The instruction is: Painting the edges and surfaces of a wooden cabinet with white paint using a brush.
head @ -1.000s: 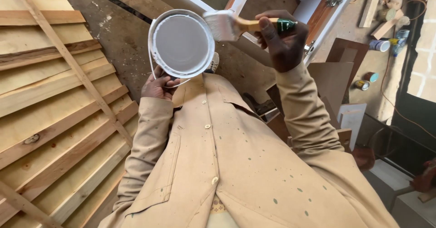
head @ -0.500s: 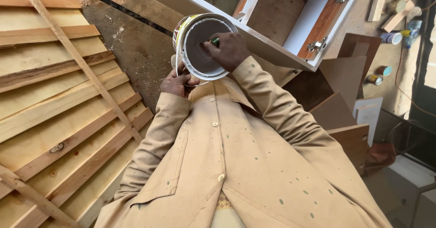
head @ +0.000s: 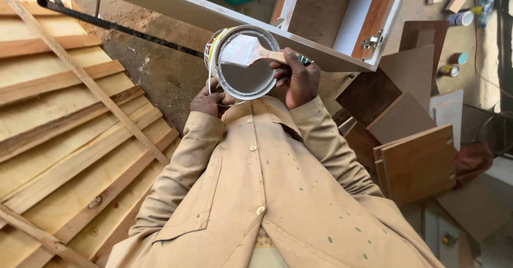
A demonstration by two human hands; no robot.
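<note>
Left hand clasped under a tilted paint tin, apparently by its wire handle, so its mouth is presented to a wide brush gripped by the right hand, bristles laid inside, below a white cabinet.

A single head-worn camera looks steeply down the person's own chest, close to the paint can at 12 o'clock, floor beyond.

Tan button-front work coat, long sleeves; pale buttons; dark paint flecks; chest pocket seam
</note>
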